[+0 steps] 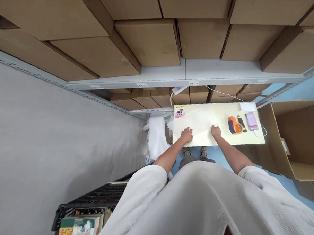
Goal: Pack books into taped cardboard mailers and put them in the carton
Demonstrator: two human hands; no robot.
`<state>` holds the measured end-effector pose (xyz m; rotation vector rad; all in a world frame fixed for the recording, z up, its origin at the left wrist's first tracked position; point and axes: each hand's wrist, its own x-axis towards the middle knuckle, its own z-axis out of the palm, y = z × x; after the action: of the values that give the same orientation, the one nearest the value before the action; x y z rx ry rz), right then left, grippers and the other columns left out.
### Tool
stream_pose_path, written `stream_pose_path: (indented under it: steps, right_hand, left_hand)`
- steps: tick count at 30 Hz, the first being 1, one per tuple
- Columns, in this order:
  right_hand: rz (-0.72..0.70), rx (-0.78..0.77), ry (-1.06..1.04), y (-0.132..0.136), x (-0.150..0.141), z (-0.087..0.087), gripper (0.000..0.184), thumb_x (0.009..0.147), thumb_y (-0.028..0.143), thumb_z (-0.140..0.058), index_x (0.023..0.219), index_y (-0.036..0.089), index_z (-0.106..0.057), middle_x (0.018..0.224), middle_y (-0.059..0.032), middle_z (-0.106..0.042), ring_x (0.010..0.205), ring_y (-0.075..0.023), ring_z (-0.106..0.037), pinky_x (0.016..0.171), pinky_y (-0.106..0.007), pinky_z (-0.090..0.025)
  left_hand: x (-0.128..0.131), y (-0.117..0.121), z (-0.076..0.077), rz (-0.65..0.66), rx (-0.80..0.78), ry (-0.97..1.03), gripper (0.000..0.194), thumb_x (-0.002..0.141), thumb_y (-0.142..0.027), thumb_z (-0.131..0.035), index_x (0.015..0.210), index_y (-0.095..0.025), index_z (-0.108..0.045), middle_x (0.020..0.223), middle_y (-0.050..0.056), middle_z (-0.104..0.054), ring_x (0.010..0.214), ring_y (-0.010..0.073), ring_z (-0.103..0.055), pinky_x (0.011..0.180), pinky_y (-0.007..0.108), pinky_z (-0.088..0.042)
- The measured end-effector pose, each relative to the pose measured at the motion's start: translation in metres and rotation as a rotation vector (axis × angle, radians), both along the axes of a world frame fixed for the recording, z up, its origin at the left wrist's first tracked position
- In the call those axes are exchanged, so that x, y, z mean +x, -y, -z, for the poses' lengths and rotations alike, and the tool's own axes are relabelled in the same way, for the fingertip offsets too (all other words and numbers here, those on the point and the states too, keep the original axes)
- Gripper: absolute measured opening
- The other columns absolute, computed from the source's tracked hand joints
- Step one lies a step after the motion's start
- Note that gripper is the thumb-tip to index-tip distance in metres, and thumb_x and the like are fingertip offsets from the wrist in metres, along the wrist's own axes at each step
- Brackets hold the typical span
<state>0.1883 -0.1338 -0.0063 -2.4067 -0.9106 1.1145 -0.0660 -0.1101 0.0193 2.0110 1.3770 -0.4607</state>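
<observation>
A thin white packing sheet (198, 120) lies across the pale yellow table (249, 138), partly see-through and slanting up to the right. My left hand (186, 134) rests on its lower edge with the fingers laid out over it. At the right end, my right hand (216, 131) is closed on the sheet's edge. A small booklet (179, 110) with a yellow and pink cover sits at the table's back left corner, its lower part against or under the sheet; which one I cannot tell.
An orange tape dispenser (233, 125), a black and yellow cutter (241, 123) and a phone (251, 121) with a cable lie to the right. White packing material (157, 136) hangs at the left. A big open carton (283, 137), shelved boxes (150, 41) and a book crate (91, 199) surround me.
</observation>
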Motion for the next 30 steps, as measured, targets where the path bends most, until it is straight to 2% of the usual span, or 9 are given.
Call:
stream_pose_path:
  steps: [3,6,8,10,12,17,21,26,30]
  right_hand:
    - [-0.147,-0.019,0.238,0.002,0.005,-0.007,0.034,0.107,0.038,-0.048,0.127,0.019,-0.067,0.131,-0.0208,-0.071,0.123,-0.0339,-0.069,0.107,-0.047,-0.056]
    - [-0.512,0.011,0.28,-0.008,0.001,-0.011,0.044,0.102,0.027,-0.053,0.144,0.021,-0.063,0.161,-0.02,-0.056,0.144,-0.0371,-0.054,0.119,-0.051,-0.046]
    - [-0.704,-0.016,0.276,-0.014,-0.004,-0.01,0.055,0.099,0.022,-0.055,0.154,0.022,-0.059,0.171,-0.0177,-0.048,0.153,-0.0386,-0.045,0.126,-0.054,-0.038]
    - [-0.819,-0.063,0.27,-0.015,-0.009,-0.008,0.062,0.098,0.019,-0.056,0.16,0.023,-0.054,0.174,-0.0168,-0.047,0.156,-0.0395,-0.041,0.128,-0.057,-0.034]
    - [-0.865,-0.1,0.281,-0.012,-0.013,-0.005,0.063,0.098,0.019,-0.057,0.161,0.023,-0.053,0.171,-0.0185,-0.049,0.154,-0.0408,-0.043,0.127,-0.059,-0.034]
    - [-0.865,-0.165,0.324,-0.004,-0.017,-0.005,0.055,0.102,0.02,-0.055,0.157,0.019,-0.054,0.159,-0.0247,-0.057,0.146,-0.0408,-0.053,0.123,-0.057,-0.037]
    - [-0.874,-0.295,0.306,-0.005,-0.017,-0.007,0.051,0.107,0.021,-0.048,0.158,0.016,-0.051,0.14,-0.0236,-0.069,0.132,-0.0369,-0.064,0.116,-0.053,-0.043]
    - [-0.938,-0.172,0.381,-0.003,-0.018,-0.005,0.047,0.107,0.026,-0.052,0.154,0.018,-0.054,0.157,-0.0224,-0.055,0.144,-0.0377,-0.052,0.115,-0.049,-0.046]
    - [-0.924,-0.171,0.359,0.006,-0.022,0.002,0.048,0.107,0.027,-0.053,0.154,0.021,-0.055,0.161,-0.0203,-0.049,0.145,-0.0382,-0.047,0.114,-0.049,-0.048]
  left_hand:
    - [-0.004,0.003,0.005,0.017,-0.013,-0.01,0.062,0.099,-0.026,-0.055,0.161,-0.019,-0.052,0.181,0.02,-0.038,0.165,0.0355,-0.041,0.131,0.053,-0.039]
    - [-0.008,0.005,0.009,0.033,-0.013,-0.022,0.061,0.1,-0.027,-0.054,0.161,-0.019,-0.051,0.181,0.02,-0.038,0.164,0.0346,-0.042,0.132,0.05,-0.038]
    - [-0.011,0.006,0.011,0.023,-0.009,-0.021,0.061,0.1,-0.026,-0.054,0.161,-0.02,-0.051,0.18,0.019,-0.039,0.164,0.0346,-0.043,0.132,0.051,-0.038]
    - [-0.015,0.009,0.012,0.017,0.0,-0.009,0.062,0.099,-0.026,-0.055,0.161,-0.021,-0.052,0.18,0.019,-0.04,0.164,0.0352,-0.042,0.131,0.053,-0.038]
    - [-0.018,0.013,0.014,0.036,0.012,0.007,0.061,0.099,-0.024,-0.055,0.16,-0.021,-0.053,0.179,0.019,-0.041,0.163,0.0356,-0.043,0.131,0.054,-0.038]
    - [-0.022,0.022,0.018,0.045,0.025,0.037,0.061,0.097,-0.021,-0.056,0.158,-0.023,-0.055,0.175,0.017,-0.045,0.16,0.036,-0.044,0.131,0.056,-0.038]
    - [-0.024,0.023,0.018,0.009,0.026,0.037,0.061,0.097,-0.021,-0.056,0.159,-0.022,-0.055,0.176,0.018,-0.043,0.161,0.0368,-0.042,0.131,0.055,-0.038]
    - [-0.026,0.023,0.021,0.013,0.005,-0.017,0.06,0.102,-0.022,-0.049,0.162,-0.02,-0.052,0.178,0.019,-0.04,0.161,0.0362,-0.042,0.13,0.054,-0.039]
    - [-0.027,0.025,0.031,-0.003,-0.021,-0.037,0.071,0.102,-0.024,-0.05,0.172,-0.021,-0.04,0.185,0.017,-0.03,0.169,0.0349,-0.033,0.135,0.053,-0.034]
